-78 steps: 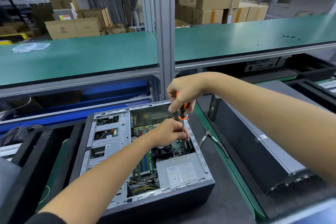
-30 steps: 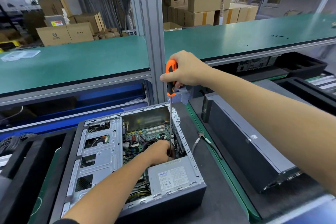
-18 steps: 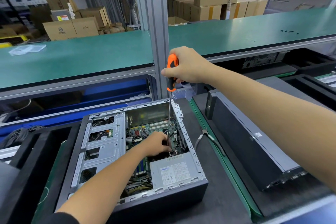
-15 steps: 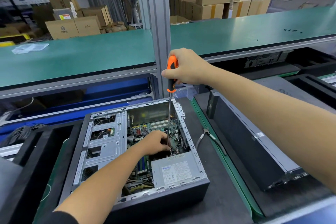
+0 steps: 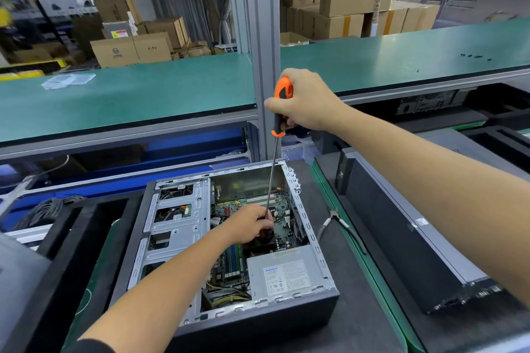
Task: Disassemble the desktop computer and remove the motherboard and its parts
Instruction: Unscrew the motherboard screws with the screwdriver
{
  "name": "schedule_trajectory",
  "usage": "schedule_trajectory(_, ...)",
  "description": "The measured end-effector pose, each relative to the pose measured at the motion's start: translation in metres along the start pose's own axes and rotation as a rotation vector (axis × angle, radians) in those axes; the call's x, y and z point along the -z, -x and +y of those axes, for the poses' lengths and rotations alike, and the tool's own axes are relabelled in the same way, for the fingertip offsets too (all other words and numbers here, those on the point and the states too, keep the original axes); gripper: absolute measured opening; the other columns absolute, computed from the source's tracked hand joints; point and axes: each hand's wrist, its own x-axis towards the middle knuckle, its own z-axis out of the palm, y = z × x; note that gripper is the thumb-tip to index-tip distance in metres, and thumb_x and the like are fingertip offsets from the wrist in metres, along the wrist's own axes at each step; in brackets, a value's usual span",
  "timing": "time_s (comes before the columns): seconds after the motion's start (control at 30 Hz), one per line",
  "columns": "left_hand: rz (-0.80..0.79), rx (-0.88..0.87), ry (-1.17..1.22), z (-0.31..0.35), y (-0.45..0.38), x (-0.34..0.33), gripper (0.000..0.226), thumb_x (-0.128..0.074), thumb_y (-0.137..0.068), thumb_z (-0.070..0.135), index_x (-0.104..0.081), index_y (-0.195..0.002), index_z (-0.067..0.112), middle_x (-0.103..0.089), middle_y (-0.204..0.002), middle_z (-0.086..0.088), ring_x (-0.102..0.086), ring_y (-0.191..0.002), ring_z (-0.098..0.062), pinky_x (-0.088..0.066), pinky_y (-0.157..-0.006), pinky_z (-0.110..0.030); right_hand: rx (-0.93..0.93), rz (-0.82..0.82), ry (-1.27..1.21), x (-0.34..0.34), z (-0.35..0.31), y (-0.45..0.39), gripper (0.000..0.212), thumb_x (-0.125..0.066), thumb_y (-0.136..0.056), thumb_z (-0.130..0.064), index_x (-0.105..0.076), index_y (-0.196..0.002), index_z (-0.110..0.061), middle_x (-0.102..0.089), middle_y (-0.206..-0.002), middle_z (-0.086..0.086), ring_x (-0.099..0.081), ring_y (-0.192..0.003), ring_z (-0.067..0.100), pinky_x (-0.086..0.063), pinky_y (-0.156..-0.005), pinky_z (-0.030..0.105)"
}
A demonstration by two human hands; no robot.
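An open black desktop computer case [image 5: 229, 252] with a silver metal frame lies on its side in the lower centre of the frame, on a dark grey mat [image 5: 358, 309]. Inside it, the green motherboard [image 5: 284, 233] shows only in patches — the left hand [image 5: 252, 226] and a dark cooler block cover its middle. A silver power supply box [image 5: 282, 274] with a white label fills the near right corner of the case.

The right hand [image 5: 305, 100], at centre frame, has its fingers wrapped tight round the orange-and-black handle of a long screwdriver [image 5: 272, 169]. The thin steel shaft runs down into the case, and the left hand's fingers close round its lower end; the tip is hidden behind them, so what it meets cannot be made out.

Right of the case, grey-handled pliers [image 5: 341, 225] lie on the mat. Further right a second black computer tower [image 5: 401, 238] lies flat, partly hidden by the right forearm. A green-topped workbench [image 5: 143, 94] crosses the upper half — cardboard boxes [image 5: 129, 49] behind it are blurred.
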Motion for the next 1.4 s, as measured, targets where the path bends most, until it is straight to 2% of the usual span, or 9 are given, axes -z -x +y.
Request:
schedule_trajectory(0.17,0.17,0.055,0.131,-0.009,0.008,0.026,0.026,-0.045,-0.101,0.014,-0.058,-0.078,0.013,-0.066,-0.078,-0.006,-0.063,-0.065,-0.011,-0.051,-0.061,-0.018,0.004,0.157,-0.019,0.006,-0.007,-0.007,0.027,-0.066,-0.088,-0.026,-0.054,-0.098,-0.004,-0.051,-0.078,0.001,-0.054,-0.068,0.018,-0.052,-0.053,0.019)
schedule_trajectory(0.3,0.253,0.088,0.12,-0.021,0.02,0.053,0.027,-0.044,-0.101,0.013,-0.056,-0.076,0.012,-0.061,-0.069,-0.003,-0.055,-0.053,-0.004,-0.047,-0.054,-0.015,0.047,0.202,-0.109,0.006,-0.028,-0.015,0.03,-0.065,-0.089,-0.025,-0.054,-0.101,0.0,-0.054,-0.081,0.008,-0.063,-0.08,0.035,-0.058,-0.068,0.044)
schedule_trajectory(0.37,0.316,0.118,0.091,-0.029,0.031,0.064,0.025,-0.046,-0.099,0.01,-0.058,-0.077,0.011,-0.06,-0.069,0.0,-0.054,-0.055,-0.004,-0.046,-0.054,-0.016,0.097,0.189,-0.14,-0.002,-0.044,-0.019,0.029,-0.066,-0.089,-0.025,-0.052,-0.099,-0.003,-0.054,-0.082,0.006,-0.063,-0.085,0.035,-0.056,-0.072,0.048)
schedule_trajectory(0.53,0.499,0.221,0.085,-0.053,0.078,0.08,0.02,-0.05,-0.093,-0.004,-0.06,-0.079,0.006,-0.06,-0.073,-0.004,-0.052,-0.063,-0.013,-0.046,-0.06,-0.021,0.238,0.141,-0.231,-0.042,-0.091,-0.027,0.03,-0.067,-0.089,-0.03,-0.05,-0.098,-0.007,-0.051,-0.081,0.001,-0.058,-0.079,0.026,-0.057,-0.073,0.041)
schedule_trajectory(0.67,0.621,0.313,0.052,-0.08,0.128,0.085,0.018,-0.054,-0.091,0.001,-0.062,-0.076,0.008,-0.057,-0.064,0.002,-0.05,-0.059,-0.011,-0.042,-0.058,-0.019,0.343,0.107,-0.264,-0.079,-0.128,-0.029,0.03,-0.067,-0.089,-0.033,-0.047,-0.093,-0.011,-0.047,-0.075,-0.006,-0.046,-0.069,0.013,-0.044,-0.063,0.019)
schedule_trajectory(0.9,0.738,0.418,0.157,-0.134,0.203,0.097,0.02,-0.054,-0.094,0.006,-0.057,-0.075,0.0,-0.058,-0.066,-0.005,-0.049,-0.057,-0.012,-0.041,-0.06,-0.025,0.465,-0.019,-0.305,-0.145,-0.205,-0.025,0.033,-0.066,-0.09,-0.03,-0.052,-0.1,-0.002,-0.05,-0.071,-0.005,-0.043,-0.065,0.012,-0.038,-0.056,0.019)
schedule_trajectory(1.03,0.672,0.435,0.205,-0.163,0.228,0.095,0.025,-0.054,-0.091,0.001,-0.055,-0.067,0.007,-0.058,-0.065,-0.002,-0.048,-0.051,-0.007,-0.042,-0.056,-0.021,0.493,-0.104,-0.277,-0.187,-0.237,-0.021,0.029,-0.066,-0.09,-0.029,-0.046,-0.089,-0.008,-0.048,-0.067,-0.004,-0.039,-0.061,0.013,-0.032,-0.054,0.022)
schedule_trajectory(1.17,0.495,0.483,0.208,-0.193,0.241,0.071,0.023,-0.059,-0.091,0.004,-0.058,-0.069,0.012,-0.061,-0.069,-0.003,-0.058,-0.053,-0.008,-0.046,-0.055,-0.015,0.452,-0.222,-0.218,-0.24,-0.245,-0.005,0.03,-0.066,-0.088,-0.028,-0.052,-0.093,-0.002,-0.052,-0.07,0.003,-0.042,-0.061,0.018,-0.031,-0.054,0.027)
schedule_trajectory(1.4,0.221,0.576,0.199,-0.232,0.249,0.012,0.011,-0.063,-0.091,0.011,-0.063,-0.08,0.008,-0.064,-0.08,-0.012,-0.061,-0.069,-0.02,-0.058,-0.076,-0.033,0.364,-0.454,-0.15,-0.3,-0.233,0.028,0.027,-0.065,-0.089,-0.027,-0.05,-0.095,-0.005,-0.059,-0.072,0.007,-0.047,-0.057,0.02,-0.039,-0.053,0.033)
